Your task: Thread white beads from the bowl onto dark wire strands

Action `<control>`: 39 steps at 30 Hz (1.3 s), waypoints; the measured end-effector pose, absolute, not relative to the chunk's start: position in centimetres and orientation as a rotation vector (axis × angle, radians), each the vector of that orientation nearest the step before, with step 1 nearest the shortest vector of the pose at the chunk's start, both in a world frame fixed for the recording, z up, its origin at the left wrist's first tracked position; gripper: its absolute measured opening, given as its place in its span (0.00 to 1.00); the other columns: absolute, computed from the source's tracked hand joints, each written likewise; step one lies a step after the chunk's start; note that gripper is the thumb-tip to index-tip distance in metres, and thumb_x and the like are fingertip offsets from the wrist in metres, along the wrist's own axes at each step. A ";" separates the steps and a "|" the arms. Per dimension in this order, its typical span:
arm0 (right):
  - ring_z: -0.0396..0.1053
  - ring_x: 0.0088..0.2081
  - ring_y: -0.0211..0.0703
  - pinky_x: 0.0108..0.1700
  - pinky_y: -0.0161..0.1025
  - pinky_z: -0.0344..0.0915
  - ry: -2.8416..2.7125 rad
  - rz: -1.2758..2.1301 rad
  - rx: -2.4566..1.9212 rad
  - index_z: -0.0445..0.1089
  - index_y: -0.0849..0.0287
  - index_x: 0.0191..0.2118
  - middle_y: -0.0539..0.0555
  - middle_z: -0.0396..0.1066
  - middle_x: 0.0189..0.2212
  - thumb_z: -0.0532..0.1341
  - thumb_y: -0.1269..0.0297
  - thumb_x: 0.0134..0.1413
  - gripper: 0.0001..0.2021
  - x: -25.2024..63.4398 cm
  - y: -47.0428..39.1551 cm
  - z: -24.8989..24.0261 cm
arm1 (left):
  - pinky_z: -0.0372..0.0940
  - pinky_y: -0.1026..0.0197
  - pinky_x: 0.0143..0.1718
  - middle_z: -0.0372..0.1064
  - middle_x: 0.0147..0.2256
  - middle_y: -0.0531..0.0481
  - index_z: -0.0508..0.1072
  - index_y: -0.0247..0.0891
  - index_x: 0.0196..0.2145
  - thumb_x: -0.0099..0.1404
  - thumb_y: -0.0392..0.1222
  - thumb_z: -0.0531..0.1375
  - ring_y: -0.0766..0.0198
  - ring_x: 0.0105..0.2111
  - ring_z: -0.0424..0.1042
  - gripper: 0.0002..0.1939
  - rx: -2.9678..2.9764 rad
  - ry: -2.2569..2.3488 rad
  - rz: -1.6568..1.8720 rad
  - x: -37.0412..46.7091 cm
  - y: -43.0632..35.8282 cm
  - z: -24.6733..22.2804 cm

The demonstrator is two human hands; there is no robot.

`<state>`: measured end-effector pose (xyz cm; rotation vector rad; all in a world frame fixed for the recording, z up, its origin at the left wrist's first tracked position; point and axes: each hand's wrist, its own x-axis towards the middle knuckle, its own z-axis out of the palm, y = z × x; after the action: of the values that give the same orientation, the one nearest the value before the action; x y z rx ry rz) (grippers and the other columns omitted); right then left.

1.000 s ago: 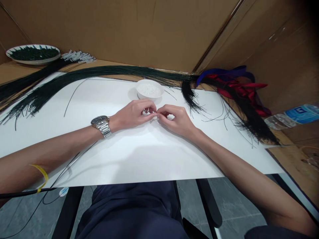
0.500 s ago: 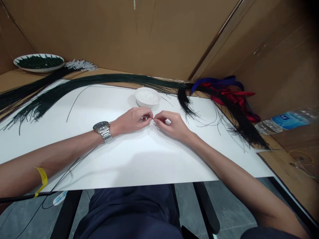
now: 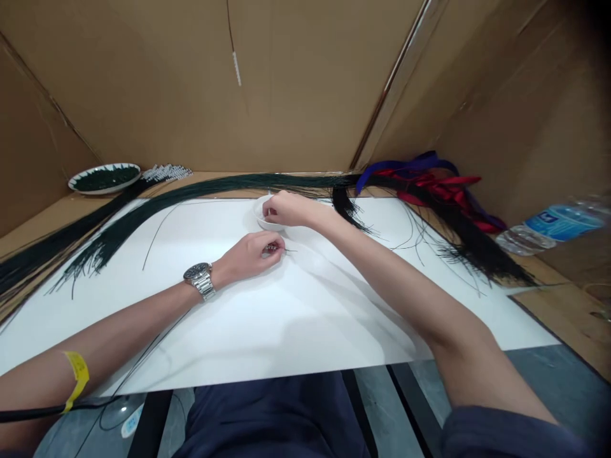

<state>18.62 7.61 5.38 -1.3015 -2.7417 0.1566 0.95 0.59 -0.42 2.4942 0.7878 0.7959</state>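
My left hand (image 3: 252, 256), with a watch on its wrist, is closed above the white tabletop. It pinches a thin dark cord (image 3: 291, 250), whose short end sticks out to the right of the fingertips. Small pale bits, perhaps beads, show inside the curled fingers. Just beyond it, my right hand (image 3: 292, 208) reaches into a small white bowl (image 3: 258, 218). Its fingers are drawn together over the bowl, and whatever lies between them is hidden. The hand covers most of the bowl's contents.
Long bundles of dark cord (image 3: 214, 184) stretch across the table's back. A plate (image 3: 105, 179) of dark green bits and white-tipped cords (image 3: 167, 173) lie back left. Red ribbon (image 3: 443, 191), purple ribbon (image 3: 405, 164) and a plastic bottle (image 3: 556, 224) are at right. Cardboard walls (image 3: 296, 89) enclose the table.
My right hand has left my left hand's fingertips and moved forward to the bowl. The cord's end now shows at my left fingers. The view has tilted up somewhat.
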 end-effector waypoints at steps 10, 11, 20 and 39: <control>0.66 0.32 0.39 0.35 0.35 0.56 -2.498 0.221 -1.020 0.75 0.62 0.33 0.55 0.76 0.33 0.56 0.77 0.52 0.10 19.7 6.7 4.8 | 0.64 0.63 0.36 0.74 0.33 0.54 0.72 0.38 0.36 0.64 0.33 0.57 0.66 0.32 0.71 0.05 2.502 0.814 0.832 1.1 0.7 -0.6; 0.66 0.32 0.39 0.36 0.35 0.58 -2.441 0.291 -0.975 0.75 0.62 0.34 0.54 0.76 0.33 0.57 0.76 0.53 0.10 20.3 6.0 4.9 | 0.64 0.63 0.36 0.74 0.33 0.54 0.72 0.38 0.36 0.64 0.33 0.57 0.66 0.32 0.71 0.05 2.499 0.812 0.833 1.1 0.8 -0.6; 0.70 0.32 0.40 0.35 0.37 0.64 -1.821 1.133 -1.183 0.77 0.60 0.34 0.54 0.76 0.32 0.68 0.58 0.50 0.10 26.4 -1.1 0.9 | 0.63 0.63 0.36 0.74 0.34 0.55 0.72 0.39 0.37 0.66 0.35 0.57 0.67 0.32 0.71 0.04 2.485 0.833 0.820 1.0 0.5 -0.3; 0.72 0.32 0.41 0.36 0.39 0.68 -1.641 1.183 -1.229 0.80 0.58 0.35 0.54 0.79 0.32 0.72 0.55 0.44 0.14 25.7 -1.2 -0.2 | 0.63 0.64 0.35 0.74 0.32 0.53 0.73 0.37 0.36 0.65 0.34 0.57 0.67 0.32 0.71 0.05 2.530 0.789 0.913 1.2 0.9 -0.7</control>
<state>25.65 -1.21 -0.19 -1.2289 -1.6409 1.1826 1.23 0.87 -0.65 2.5298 0.7893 0.9128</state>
